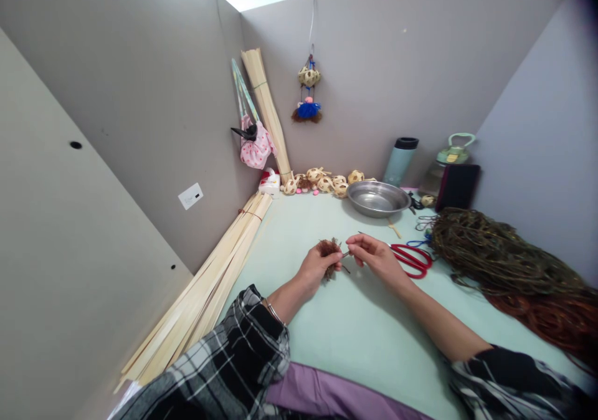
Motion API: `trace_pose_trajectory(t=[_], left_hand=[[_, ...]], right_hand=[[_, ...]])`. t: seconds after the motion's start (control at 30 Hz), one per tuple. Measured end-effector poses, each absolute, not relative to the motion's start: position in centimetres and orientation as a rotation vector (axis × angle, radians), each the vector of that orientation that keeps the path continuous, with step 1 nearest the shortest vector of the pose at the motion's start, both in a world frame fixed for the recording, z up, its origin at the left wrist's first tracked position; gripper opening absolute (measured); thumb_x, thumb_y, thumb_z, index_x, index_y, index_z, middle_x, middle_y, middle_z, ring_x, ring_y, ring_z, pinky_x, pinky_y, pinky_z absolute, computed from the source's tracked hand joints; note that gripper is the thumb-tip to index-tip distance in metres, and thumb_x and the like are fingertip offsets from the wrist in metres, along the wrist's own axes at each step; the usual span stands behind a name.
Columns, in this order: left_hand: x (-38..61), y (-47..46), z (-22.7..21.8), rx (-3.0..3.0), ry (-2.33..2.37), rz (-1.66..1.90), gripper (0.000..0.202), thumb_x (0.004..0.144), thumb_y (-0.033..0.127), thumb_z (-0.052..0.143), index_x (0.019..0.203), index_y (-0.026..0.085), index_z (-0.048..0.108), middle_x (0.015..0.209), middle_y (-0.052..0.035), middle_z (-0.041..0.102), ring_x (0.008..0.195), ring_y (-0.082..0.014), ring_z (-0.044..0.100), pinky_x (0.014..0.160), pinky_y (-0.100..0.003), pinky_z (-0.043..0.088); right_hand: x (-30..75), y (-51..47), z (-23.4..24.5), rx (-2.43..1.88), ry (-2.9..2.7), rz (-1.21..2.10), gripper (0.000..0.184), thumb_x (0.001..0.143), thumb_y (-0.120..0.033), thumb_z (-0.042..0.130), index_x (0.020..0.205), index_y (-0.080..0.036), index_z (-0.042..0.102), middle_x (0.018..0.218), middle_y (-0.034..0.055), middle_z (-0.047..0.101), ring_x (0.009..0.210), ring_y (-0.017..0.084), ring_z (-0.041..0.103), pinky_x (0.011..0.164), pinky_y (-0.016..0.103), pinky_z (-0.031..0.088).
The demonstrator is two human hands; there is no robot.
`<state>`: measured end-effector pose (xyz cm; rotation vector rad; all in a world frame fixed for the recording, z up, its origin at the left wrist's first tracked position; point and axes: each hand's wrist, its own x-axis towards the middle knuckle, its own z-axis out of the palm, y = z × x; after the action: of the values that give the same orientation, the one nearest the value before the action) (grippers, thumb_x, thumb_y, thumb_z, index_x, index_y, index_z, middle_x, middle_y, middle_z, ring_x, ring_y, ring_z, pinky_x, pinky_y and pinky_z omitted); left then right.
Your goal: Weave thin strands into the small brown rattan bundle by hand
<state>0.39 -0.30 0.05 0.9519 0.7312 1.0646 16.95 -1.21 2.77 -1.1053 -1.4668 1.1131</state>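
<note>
Over the middle of the pale green table, my left hand is closed on a frayed brown yarn tassel, whose loose fibres spread above and below the fingers. Close beside it, my right hand pinches a thin brown cord that runs out from the tassel; the fingers hide part of it. Both hands are almost touching. Red-handled scissors lie just beyond the right wrist, their blades mostly covered by that hand.
A steel bowl stands behind the hands, near woven balls. Bundles of green-brown yarn and rust yarn lie right. Wooden strips run along the left. A tumbler and phone stand at the back; an ornament hangs on the wall.
</note>
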Motion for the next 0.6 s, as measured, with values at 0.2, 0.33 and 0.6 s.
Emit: trace_pose_trajectory(t=[0.2, 0.33, 0.6], left_hand=[[0.40, -0.30, -0.18, 1.013, 0.728, 0.997, 0.040, 0.061, 0.038, 0.083, 0.082, 0.012, 0.061, 0.065, 0.0009, 0.058, 0.057, -0.0082, 0.053, 0.061, -0.024, 0.042], [0.36, -0.39, -0.12, 1.040, 0.730, 0.970, 0.039, 0.062, 0.037, 0.083, 0.082, 0.012, 0.062, 0.065, 0.0005, 0.058, 0.057, -0.0084, 0.052, 0.062, -0.024, 0.042], [0.24, -0.61, 0.71, 0.864, 0.702, 1.008, 0.040, 0.058, 0.033, 0.086, 0.082, 0.011, 0.063, 0.071, -0.0003, 0.060, 0.060, -0.0074, 0.054, 0.062, -0.022, 0.044]], right_hand=[[17.04, -1.22, 2.75, -1.084, -1.402, 1.112, 0.037, 0.076, -0.049, 0.073, 0.090, -0.017, 0.061, 0.064, -0.0029, 0.053, 0.053, 0.010, 0.045, 0.053, 0.025, 0.035], [17.14, -1.18, 2.80, -1.071, -1.373, 1.115, 0.037, 0.075, -0.048, 0.074, 0.089, -0.016, 0.062, 0.065, -0.0026, 0.054, 0.053, 0.009, 0.045, 0.054, 0.025, 0.035], [17.09, -1.44, 2.32, -1.128, -1.635, 1.197, 0.037, 0.088, -0.054, 0.059, 0.091, -0.017, 0.057, 0.069, -0.0012, 0.057, 0.056, 0.011, 0.046, 0.056, 0.026, 0.036]])
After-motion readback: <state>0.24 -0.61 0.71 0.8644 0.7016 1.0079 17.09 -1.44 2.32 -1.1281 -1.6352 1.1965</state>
